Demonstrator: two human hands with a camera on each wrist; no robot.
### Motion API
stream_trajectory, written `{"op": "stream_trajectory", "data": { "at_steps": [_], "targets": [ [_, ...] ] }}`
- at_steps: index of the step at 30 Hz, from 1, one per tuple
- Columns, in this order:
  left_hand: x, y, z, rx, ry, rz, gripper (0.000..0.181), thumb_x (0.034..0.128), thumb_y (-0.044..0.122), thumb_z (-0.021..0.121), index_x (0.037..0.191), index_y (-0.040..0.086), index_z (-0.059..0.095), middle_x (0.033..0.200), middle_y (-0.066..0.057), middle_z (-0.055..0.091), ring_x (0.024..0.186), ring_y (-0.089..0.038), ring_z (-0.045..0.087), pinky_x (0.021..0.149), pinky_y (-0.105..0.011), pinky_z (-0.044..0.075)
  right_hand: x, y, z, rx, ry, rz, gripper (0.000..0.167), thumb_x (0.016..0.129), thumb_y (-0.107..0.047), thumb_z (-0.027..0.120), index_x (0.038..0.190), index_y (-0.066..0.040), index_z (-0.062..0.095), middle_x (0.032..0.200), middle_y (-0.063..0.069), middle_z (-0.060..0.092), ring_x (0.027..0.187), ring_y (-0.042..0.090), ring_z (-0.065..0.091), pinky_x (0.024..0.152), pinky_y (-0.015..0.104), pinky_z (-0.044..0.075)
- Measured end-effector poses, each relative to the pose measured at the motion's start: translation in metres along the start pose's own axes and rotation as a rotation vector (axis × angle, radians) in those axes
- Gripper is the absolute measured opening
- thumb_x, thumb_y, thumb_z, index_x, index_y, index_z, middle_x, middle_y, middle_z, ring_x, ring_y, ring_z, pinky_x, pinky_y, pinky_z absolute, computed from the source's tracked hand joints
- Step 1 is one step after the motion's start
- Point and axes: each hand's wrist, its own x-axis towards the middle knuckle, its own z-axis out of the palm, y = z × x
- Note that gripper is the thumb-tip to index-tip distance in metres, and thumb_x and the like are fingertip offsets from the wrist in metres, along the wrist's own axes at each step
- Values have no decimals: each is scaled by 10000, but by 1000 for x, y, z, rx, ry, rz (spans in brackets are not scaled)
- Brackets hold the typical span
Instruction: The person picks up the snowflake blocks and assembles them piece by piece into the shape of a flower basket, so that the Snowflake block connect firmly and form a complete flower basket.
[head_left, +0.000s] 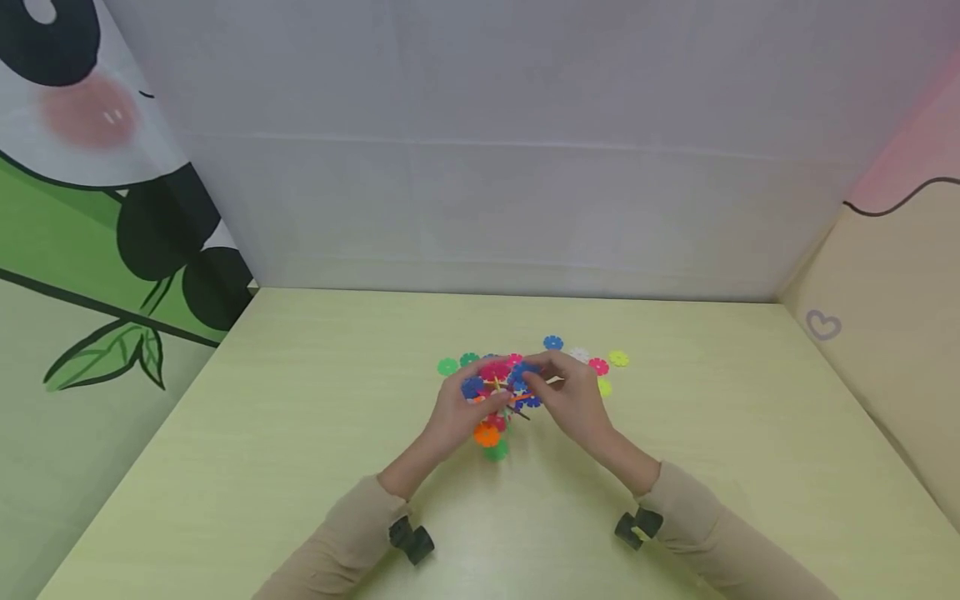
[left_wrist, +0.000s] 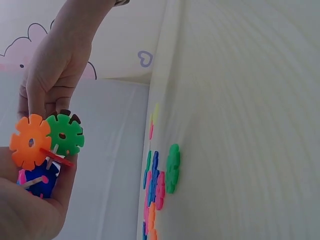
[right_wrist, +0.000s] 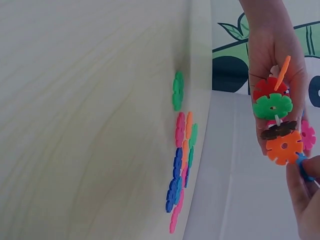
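Observation:
In the head view my left hand (head_left: 456, 414) holds a joined cluster of notched plastic flower discs above the table. The right wrist view shows that cluster's red disc (right_wrist: 265, 89), green disc (right_wrist: 274, 106), dark brown disc (right_wrist: 278, 131) and orange disc (right_wrist: 284, 147). My right hand (head_left: 579, 406) pinches a blue disc (right_wrist: 302, 166) between thumb and fingers, against the cluster's edge. Whether the blue disc is slotted in, I cannot tell. From the left wrist view, a blue disc (left_wrist: 40, 182) with pink and pale pieces lies within the left hand's grasp.
Loose discs lie on the pale table (head_left: 300, 467) beneath and beyond the hands, including a green disc (head_left: 496, 451), an orange disc (head_left: 487, 434), a blue disc (head_left: 552, 342) and a yellow disc (head_left: 618, 358). A grey cloth wall (head_left: 487, 217) rises behind the table.

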Motion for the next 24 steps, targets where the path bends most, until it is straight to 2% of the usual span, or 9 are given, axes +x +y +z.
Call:
{"op": "stream_trajectory", "data": {
  "at_steps": [2,5,9,12,17,24],
  "targets": [
    [0,0,1,-18,13,-22,441,902,69,695,1331,61,592,1247,-179,630,1030,-275,650,798,-288,607,0,1,0,-13,-2,-4,172,874,-4,705,1044,26,712,934,157,741,770,264,704,669,171,578],
    [1,-1,1,-11,30,-44,452,893,75,705,1331,82,590,1251,-177,604,1029,-246,620,775,-256,591,1,2,0,-40,-15,-17,161,873,-3,705,1032,27,718,911,151,747,761,255,710,662,170,576],
    [3,-1,-1,8,23,-62,494,886,76,716,1354,109,560,1274,-193,574,979,-228,643,774,-294,600,4,0,-2,-72,-43,-39,145,872,2,703,1011,37,724,871,147,748,740,246,709,646,179,575],
    [4,-1,-1,6,7,-73,526,883,64,717,1374,108,533,1281,-210,574,876,-213,682,752,-322,614,7,-2,-4,-96,-67,-50,131,867,13,702,991,45,730,842,150,747,723,244,709,643,212,587],
    [3,0,-1,-17,10,-80,549,873,54,724,1381,120,527,1268,-204,602,911,-180,674,762,-305,611,10,-3,-6,-114,-91,-48,120,866,21,699,976,51,736,855,162,759,714,238,717,663,260,605],
    [2,2,1,-60,28,-75,552,852,6,722,1361,121,541,1265,-196,637,935,-213,687,760,-278,606,6,-2,-4,-96,-73,19,135,863,12,707,988,50,743,885,175,762,709,221,711,654,212,587]
  ]
}}
